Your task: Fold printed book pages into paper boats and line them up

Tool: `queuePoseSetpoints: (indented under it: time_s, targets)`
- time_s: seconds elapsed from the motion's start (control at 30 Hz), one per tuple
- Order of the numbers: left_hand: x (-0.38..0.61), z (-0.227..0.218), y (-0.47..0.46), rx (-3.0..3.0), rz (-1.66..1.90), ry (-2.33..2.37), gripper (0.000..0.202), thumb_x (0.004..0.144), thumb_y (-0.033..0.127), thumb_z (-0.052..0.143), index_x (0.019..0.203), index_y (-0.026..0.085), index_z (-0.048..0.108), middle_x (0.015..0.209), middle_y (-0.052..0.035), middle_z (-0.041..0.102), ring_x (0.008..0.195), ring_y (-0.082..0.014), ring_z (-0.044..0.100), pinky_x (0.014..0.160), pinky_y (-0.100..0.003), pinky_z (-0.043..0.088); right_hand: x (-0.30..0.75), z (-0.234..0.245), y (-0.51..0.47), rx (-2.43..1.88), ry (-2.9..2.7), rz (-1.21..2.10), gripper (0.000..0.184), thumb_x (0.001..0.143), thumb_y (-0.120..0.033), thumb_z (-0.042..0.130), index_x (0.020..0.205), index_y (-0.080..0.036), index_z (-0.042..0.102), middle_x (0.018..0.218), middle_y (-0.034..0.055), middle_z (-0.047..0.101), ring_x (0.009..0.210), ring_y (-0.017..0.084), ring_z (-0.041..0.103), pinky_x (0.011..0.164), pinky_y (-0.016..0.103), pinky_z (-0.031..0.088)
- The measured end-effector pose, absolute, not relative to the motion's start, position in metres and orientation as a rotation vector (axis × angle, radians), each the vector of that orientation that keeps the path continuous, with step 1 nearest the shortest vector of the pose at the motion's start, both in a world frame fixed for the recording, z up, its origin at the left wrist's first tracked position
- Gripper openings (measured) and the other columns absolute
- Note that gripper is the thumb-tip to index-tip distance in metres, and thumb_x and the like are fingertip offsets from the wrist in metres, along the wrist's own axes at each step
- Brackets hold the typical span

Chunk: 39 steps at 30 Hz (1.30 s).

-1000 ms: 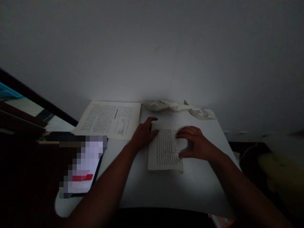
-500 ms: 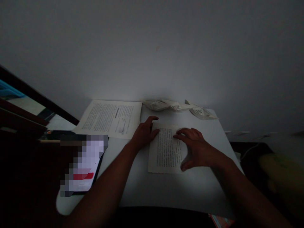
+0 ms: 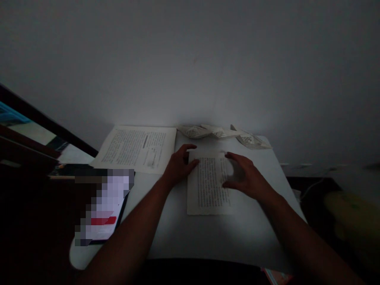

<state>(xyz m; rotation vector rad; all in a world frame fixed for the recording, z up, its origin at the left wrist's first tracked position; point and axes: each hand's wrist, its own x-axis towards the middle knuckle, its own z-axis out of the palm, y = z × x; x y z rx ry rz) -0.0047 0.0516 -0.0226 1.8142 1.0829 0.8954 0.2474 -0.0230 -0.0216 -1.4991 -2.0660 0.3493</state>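
Observation:
A folded sheet of printed paper [image 3: 208, 186] lies on the white table [image 3: 208, 237] in dim light. My left hand [image 3: 178, 166] rests at the sheet's upper left corner, thumb and fingers spread and pressing its edge. My right hand [image 3: 245, 176] lies on the sheet's right side, fingers stretched out over the fold near the top. Neither hand grips anything.
An open book or printed sheet [image 3: 136, 148] lies at the back left. Several folded paper shapes [image 3: 222, 134] sit along the wall at the back. A phone [image 3: 102, 208] with a lit screen lies at the table's left edge. Dark furniture stands on both sides.
My right hand has slid from the sheet's lower right up toward its top edge. The sheet now lies flatter and squarer. My left hand has stayed at the upper left corner.

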Motion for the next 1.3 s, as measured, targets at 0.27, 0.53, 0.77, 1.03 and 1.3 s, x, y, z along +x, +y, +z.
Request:
queuePoseSetpoints:
  time_s: [0.27, 0.53, 0.77, 1.03, 1.3]
  targets:
    - [0.005, -0.016, 0.041, 1.369, 1.033, 0.921, 0.056, 0.073, 0.033, 0.07, 0.121, 0.018, 0.044, 0.088, -0.0064, 0.071, 0.073, -0.0179, 0.069, 0.062, -0.027, 0.055, 0.248, -0.028, -0.021, -1.427, -1.422, 0.787, 0.027, 0.069, -0.04, 0.074, 0.083, -0.017, 0.07, 0.06, 0.0002, 0.068, 0.052, 0.015, 0.062, 0.052, 0.029, 0.051]
    - [0.008, -0.019, 0.038, 1.382, 0.81, 0.845, 0.034, 0.07, 0.035, 0.073, 0.093, 0.011, 0.065, 0.087, -0.0096, 0.071, 0.073, -0.0183, 0.067, 0.056, -0.026, 0.051, 0.25, -0.022, -0.018, -1.331, -1.079, 0.911, 0.022, 0.063, -0.036, 0.079, 0.075, -0.019, 0.07, 0.061, 0.0013, 0.071, 0.048, 0.015, 0.06, 0.047, 0.029, 0.049]
    - [0.011, -0.019, 0.036, 1.427, 0.976, 1.002, 0.027, 0.076, 0.038, 0.067, 0.084, 0.012, 0.066, 0.062, -0.0004, 0.063, 0.046, -0.0086, 0.052, 0.042, -0.02, 0.041, 0.244, -0.019, -0.019, -1.375, -1.195, 0.82, 0.017, 0.067, -0.036, 0.076, 0.072, -0.02, 0.072, 0.063, 0.0019, 0.071, 0.055, 0.017, 0.064, 0.055, 0.032, 0.053]
    - [0.013, -0.019, 0.035, 1.791, 1.174, 1.022, 0.011, 0.075, 0.027, 0.067, 0.08, 0.017, 0.066, 0.072, -0.0006, 0.067, 0.062, -0.0109, 0.06, 0.06, -0.023, 0.05, 0.25, -0.014, -0.025, -1.257, -1.326, -0.129, 0.007, 0.078, -0.02, 0.067, 0.085, -0.02, 0.069, 0.076, 0.0033, 0.069, 0.066, 0.018, 0.065, 0.06, 0.032, 0.052]
    - [0.01, -0.021, 0.037, 1.755, 1.455, 1.213, 0.01, 0.077, 0.02, 0.063, 0.087, 0.017, 0.062, 0.074, -0.0002, 0.065, 0.065, -0.0112, 0.059, 0.062, -0.023, 0.049, 0.253, 0.003, -0.03, -1.015, -1.712, -0.661, 0.032, 0.074, -0.008, 0.069, 0.1, -0.026, 0.063, 0.089, 0.0029, 0.069, 0.083, 0.021, 0.065, 0.076, 0.039, 0.052]
